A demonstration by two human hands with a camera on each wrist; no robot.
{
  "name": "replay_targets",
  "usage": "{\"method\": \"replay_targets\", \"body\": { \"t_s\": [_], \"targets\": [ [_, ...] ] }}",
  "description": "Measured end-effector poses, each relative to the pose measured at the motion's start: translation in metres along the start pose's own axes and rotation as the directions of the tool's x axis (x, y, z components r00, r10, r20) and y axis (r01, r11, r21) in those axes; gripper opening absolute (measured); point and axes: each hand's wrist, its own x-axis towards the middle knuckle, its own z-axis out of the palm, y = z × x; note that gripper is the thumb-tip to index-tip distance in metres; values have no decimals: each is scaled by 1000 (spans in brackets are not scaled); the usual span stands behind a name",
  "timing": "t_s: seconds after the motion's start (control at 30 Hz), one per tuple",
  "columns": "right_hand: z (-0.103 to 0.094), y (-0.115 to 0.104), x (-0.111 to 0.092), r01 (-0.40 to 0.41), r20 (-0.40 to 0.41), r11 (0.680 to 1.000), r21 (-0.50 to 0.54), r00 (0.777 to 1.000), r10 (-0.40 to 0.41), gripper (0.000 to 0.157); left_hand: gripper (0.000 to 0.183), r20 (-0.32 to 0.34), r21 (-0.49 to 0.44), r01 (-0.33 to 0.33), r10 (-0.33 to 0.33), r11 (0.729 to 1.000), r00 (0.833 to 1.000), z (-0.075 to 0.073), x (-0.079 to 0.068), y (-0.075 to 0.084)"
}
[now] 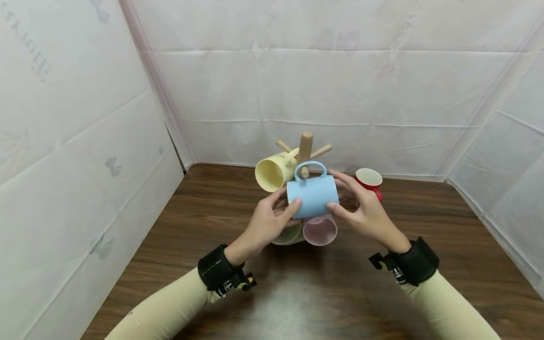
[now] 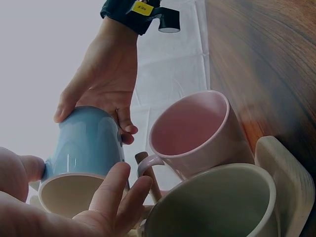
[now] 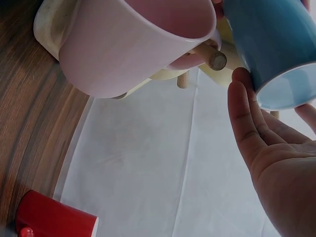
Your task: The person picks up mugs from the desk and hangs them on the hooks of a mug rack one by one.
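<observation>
A light blue mug (image 1: 313, 197) is held on its side between both hands, above a wooden mug tree (image 1: 305, 148). Its handle (image 1: 310, 164) points up and away from the person, close to the rack's post. My left hand (image 1: 267, 219) grips the left end, thumb in front; the left wrist view shows the mug's pale mouth (image 2: 69, 194) on that side. At the right end, my right hand (image 1: 363, 212) pinches the mug between thumb and fingers. Below the hands hang a pink mug (image 2: 192, 133) and a grey-green mug (image 2: 212, 205), partly hidden in the head view.
A pale yellow mug (image 1: 272, 174) hangs on the rack's left side. Bare pegs (image 1: 321, 151) stick out near the top. To the right, a red mug (image 1: 369, 178) stands upright on the brown wooden table (image 1: 425, 226). White sheeting (image 1: 318, 89) walls the back and sides.
</observation>
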Motion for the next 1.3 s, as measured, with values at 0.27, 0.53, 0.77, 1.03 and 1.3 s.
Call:
{"method": "replay_targets", "body": {
  "t_s": [0.27, 0.53, 0.77, 1.03, 1.3],
  "targets": [
    [0, 1, 2, -2, 8, 1000, 14, 1000, 2, 62, 56, -12, -10, 8, -8, 1000, 1000, 1, 1, -2],
    [-2, 2, 3, 2, 11, 1000, 4, 1000, -2, 62, 57, -48, 33, 19, -18, 999, 999, 3, -1, 0],
    [-2, 1, 3, -4, 25, 1000, 12, 1000, 3, 63, 60, -68, 38, 39, -37, 998, 997, 2, -4, 2],
    [-2, -1, 2, -3, 26, 1000, 9, 1000, 3, 63, 58, -69, 41, 43, -40, 998, 997, 2, -7, 4],
    [-1, 0, 1, -31, 41, 999, 32, 999, 29, 64, 58, -79, 43, 52, -48, 998, 996, -1, -12, 6]
  ]
}}
